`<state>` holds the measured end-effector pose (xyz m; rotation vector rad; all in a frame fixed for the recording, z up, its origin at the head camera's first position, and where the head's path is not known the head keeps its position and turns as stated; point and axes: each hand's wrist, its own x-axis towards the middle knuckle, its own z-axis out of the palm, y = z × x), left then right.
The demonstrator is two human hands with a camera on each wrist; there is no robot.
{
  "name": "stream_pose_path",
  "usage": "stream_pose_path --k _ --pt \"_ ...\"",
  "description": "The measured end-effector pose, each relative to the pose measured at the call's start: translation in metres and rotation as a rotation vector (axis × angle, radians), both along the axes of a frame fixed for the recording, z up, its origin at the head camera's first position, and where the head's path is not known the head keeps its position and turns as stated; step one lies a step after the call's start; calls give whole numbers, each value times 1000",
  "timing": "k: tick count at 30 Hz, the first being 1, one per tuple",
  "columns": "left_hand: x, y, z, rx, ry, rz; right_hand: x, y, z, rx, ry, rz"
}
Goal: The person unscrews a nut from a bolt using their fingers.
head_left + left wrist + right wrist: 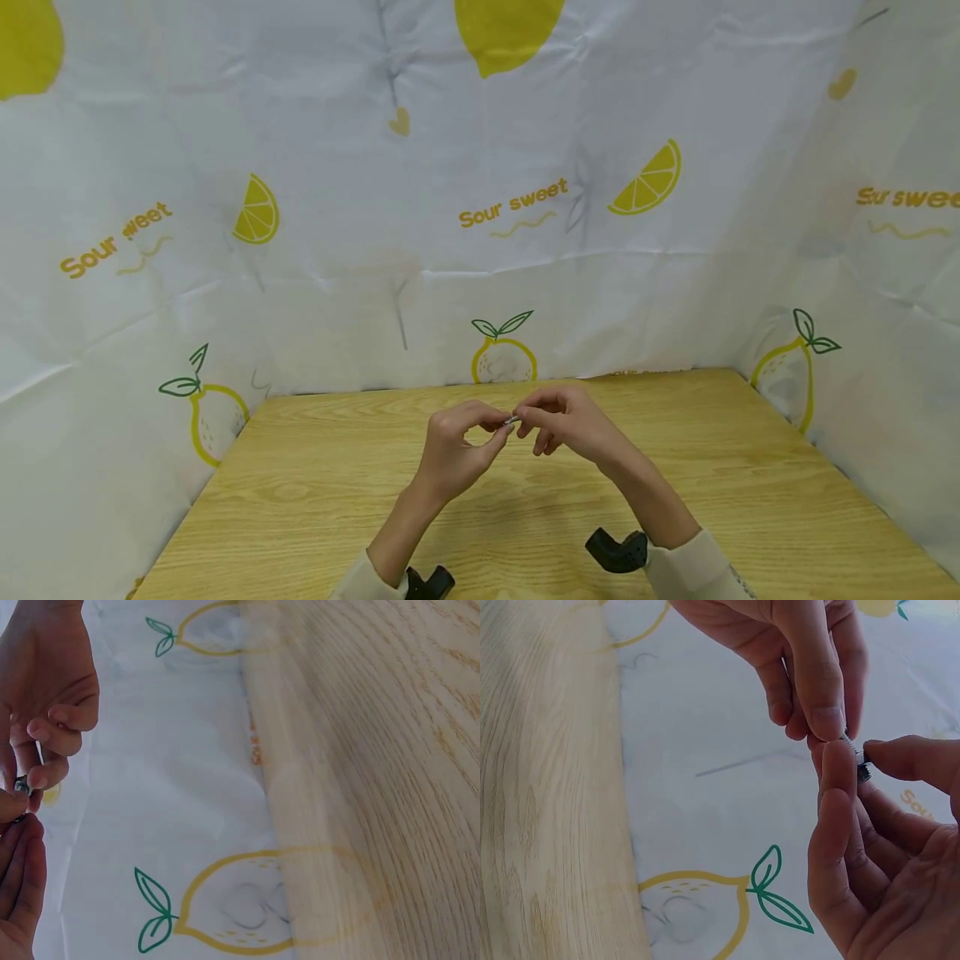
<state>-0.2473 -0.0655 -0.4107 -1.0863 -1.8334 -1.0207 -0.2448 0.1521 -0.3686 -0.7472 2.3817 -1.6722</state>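
Evidently, the largest area is taken up by a white, creased sheet (337, 242), printed with lemons, lemon slices and small hearts; "Sour sweet" can be read on it in orange lettering at left, centre and right, the right-hand line being cut off by the picture's border. A wood-grained table (300, 517) is bordered by it along the far edge and both side edges. Above the table, pale sleeves (686, 571) are worn on both arms, and the left hand (459, 446) and right hand (573, 423) are brought close together, seen roughly midway between the two far corners. Black devices (617, 552) are carried at both wrists. A small metal piece (512, 420) is held clear of the table top, pinched between thumb and forefinger of the left hand, its other end being gripped by the fingertips of the right. Its long axis is set nearly parallel to the far edge, the right-hand end tipped slightly upward. In the right wrist view, silvery ridges like a screw thread are shown beside the left thumb, with a pale band and a dark part toward the right hand. Whether the metal is marked cannot be told.
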Motion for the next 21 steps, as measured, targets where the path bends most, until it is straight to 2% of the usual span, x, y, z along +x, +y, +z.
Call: stream_pose_path --k 21 --pt "1 -1 1 20 -10 -14 3 -1 0 -74 85 -5"
